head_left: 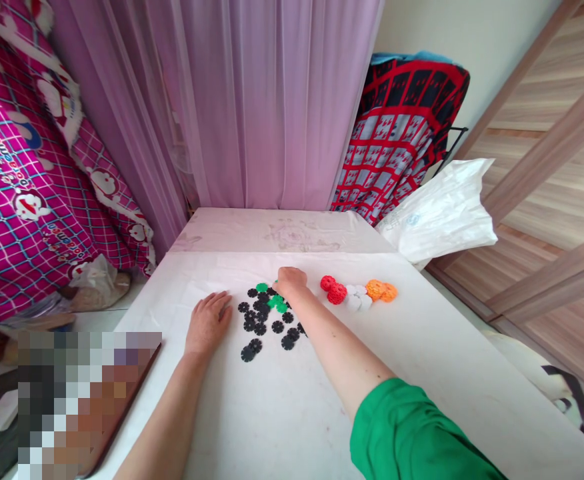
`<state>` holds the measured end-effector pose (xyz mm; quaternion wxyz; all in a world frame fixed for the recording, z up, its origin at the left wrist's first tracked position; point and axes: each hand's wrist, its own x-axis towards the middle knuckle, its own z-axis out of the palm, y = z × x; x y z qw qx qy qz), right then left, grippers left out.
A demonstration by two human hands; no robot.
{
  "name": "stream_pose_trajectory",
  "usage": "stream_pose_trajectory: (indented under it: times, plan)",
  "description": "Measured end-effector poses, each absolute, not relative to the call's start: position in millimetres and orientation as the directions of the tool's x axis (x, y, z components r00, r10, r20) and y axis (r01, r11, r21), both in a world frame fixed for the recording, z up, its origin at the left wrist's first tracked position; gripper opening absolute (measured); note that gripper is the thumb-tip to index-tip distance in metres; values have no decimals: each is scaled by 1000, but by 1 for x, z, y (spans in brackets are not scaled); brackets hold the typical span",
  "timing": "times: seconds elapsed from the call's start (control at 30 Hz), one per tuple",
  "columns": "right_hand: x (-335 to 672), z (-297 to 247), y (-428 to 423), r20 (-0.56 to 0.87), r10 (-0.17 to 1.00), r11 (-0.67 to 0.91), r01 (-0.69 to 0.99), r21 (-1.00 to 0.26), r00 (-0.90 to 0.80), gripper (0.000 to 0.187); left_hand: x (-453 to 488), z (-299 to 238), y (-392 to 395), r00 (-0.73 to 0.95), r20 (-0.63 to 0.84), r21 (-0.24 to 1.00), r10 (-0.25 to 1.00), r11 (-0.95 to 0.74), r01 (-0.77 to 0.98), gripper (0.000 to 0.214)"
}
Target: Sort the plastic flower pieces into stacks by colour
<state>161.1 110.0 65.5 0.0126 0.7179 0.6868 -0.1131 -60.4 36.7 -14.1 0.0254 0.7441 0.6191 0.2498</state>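
Observation:
My left hand (211, 316) rests palm down on the white table, fingers stretched out, left of a loose group of black notched plastic discs (261, 307). Nothing shows in it. At the far side of that group, my right hand (292, 281) is closed, with a bit of a green notched disc showing at its fingertips; the fingers are mostly hidden. Several other green discs (277, 303) lie among the black ones, below the right hand. One more green disc (262, 287) sits at the group's back edge. My right forearm covers some of the discs.
Right of my right hand lie small piles of red discs (334, 290), white discs (359, 298) and orange discs (381, 290). A pixelated device (107, 407) stands at the table's left edge. A white plastic bag (437, 213) hangs by the far right corner. Purple curtains (282, 107) close off the back.

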Motion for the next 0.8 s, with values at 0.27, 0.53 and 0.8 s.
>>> stream_pose_trajectory:
  times: [0.27,0.53,0.8]
  plan:
    - [218,76,84,-108,993,6,953,-304,-41,33,-60,-15,37,97,340,358,935,-225,906,41]
    - [269,75,42,-59,997,18,935,-355,-42,38,-62,-15,39,117,336,357,934,-242,902,41]
    - [263,73,35,-90,995,11,944,-331,-43,42,-61,-12,37,117,336,355,935,-241,903,41]
